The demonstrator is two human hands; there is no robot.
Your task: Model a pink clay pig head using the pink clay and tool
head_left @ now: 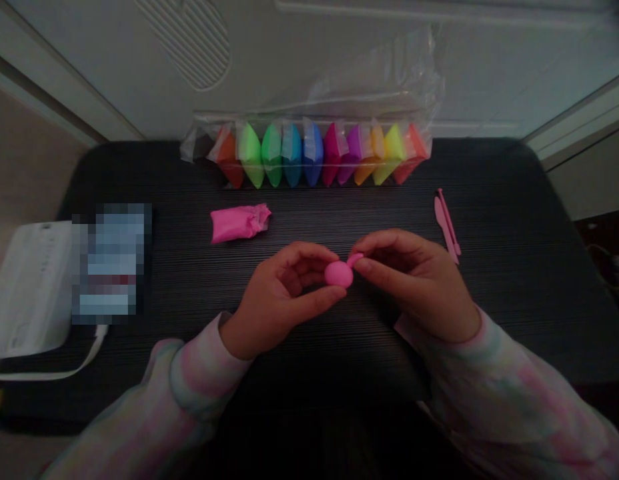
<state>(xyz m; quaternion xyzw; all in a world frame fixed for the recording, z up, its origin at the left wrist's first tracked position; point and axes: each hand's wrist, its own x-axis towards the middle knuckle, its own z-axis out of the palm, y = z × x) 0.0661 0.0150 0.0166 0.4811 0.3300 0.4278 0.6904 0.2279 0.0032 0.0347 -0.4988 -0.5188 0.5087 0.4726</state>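
Note:
Between the thumb and fingers of my left hand [289, 290] is a smooth ball of pink modelling clay [338, 274]. My right hand [414, 277] pinches a small curved strip of pink clay [356, 259], whose lower end meets the ball's upper right side. Whether the strip is joined to the ball or only touching it, I cannot tell. Both hands are above the middle of the dark table. Behind my left hand lies a crumpled pink clay packet [237, 223]. To the right of my right hand are a pink plastic knife [444, 227] and a thin pink stick tool [449, 220].
A clear plastic bag [314, 107] with several coloured clay packets stands along the back of the black table [189, 280], against a pale panel. At the left are a white box-shaped device [32, 287], a blurred-out phone-like object [112, 263] and a white cable [84, 360].

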